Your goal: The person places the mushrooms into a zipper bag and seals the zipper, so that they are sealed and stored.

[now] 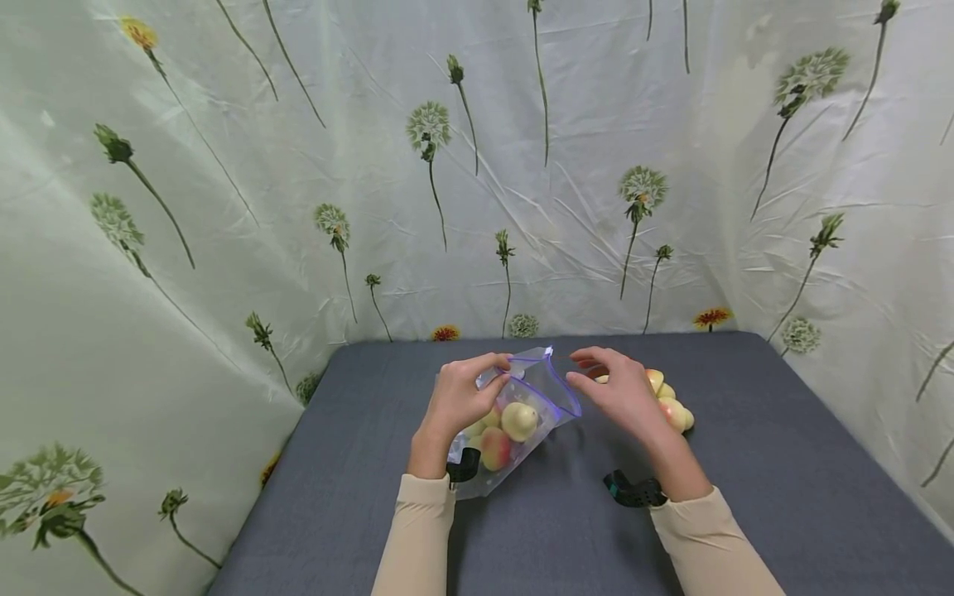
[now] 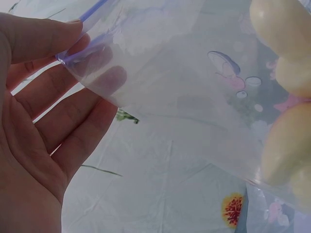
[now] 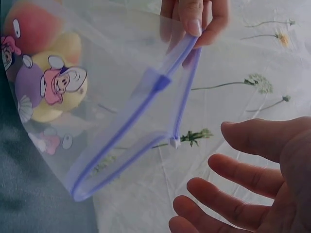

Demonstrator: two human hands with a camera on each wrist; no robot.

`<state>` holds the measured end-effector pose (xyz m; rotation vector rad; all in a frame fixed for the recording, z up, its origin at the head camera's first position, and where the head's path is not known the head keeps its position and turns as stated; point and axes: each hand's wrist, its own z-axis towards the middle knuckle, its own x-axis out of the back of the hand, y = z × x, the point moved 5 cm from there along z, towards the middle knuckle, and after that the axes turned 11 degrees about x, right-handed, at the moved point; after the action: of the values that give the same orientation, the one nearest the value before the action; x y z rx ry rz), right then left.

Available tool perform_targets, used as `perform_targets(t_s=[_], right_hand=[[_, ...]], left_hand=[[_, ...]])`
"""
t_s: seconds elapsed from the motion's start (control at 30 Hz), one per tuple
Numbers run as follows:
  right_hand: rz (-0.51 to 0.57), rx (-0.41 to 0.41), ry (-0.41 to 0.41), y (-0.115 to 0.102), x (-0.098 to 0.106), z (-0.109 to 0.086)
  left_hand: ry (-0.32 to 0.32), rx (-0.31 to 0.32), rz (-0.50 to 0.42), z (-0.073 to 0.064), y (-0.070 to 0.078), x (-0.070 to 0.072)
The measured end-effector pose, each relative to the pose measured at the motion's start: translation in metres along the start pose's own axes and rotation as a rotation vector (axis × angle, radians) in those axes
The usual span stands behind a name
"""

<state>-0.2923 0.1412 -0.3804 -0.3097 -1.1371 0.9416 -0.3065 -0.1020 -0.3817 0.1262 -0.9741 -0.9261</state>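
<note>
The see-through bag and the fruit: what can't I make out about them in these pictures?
Head view: the right hand hides part of the fruit pile, so its count is unclear.
Head view: the left hand covers part of the bag.
Left wrist view: the right edge cuts off the bagged fruit.
Right wrist view: the printed cartoon figure hides part of the bagged fruit behind it.

Fruit (image 1: 519, 421) in bag (image 3: 116, 82), fruit pile (image 1: 673, 412) right

Beige sleeves (image 1: 419, 534); black wrist straps (image 1: 464, 465)
</note>
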Motion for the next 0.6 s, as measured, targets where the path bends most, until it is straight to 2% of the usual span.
perform_targets(t_s=[0.4, 0.6], right_hand=[[-0.027, -0.060, 0.011, 0.020, 0.021, -0.014], [-0.056, -0.084, 0.043, 0.036, 0.030, -0.022]], left_hand=[[-0.004, -0.005, -0.005, 0.002, 0.001, -0.004], [-0.016, 0.001, -0.009, 0.001, 0.001, -0.005]])
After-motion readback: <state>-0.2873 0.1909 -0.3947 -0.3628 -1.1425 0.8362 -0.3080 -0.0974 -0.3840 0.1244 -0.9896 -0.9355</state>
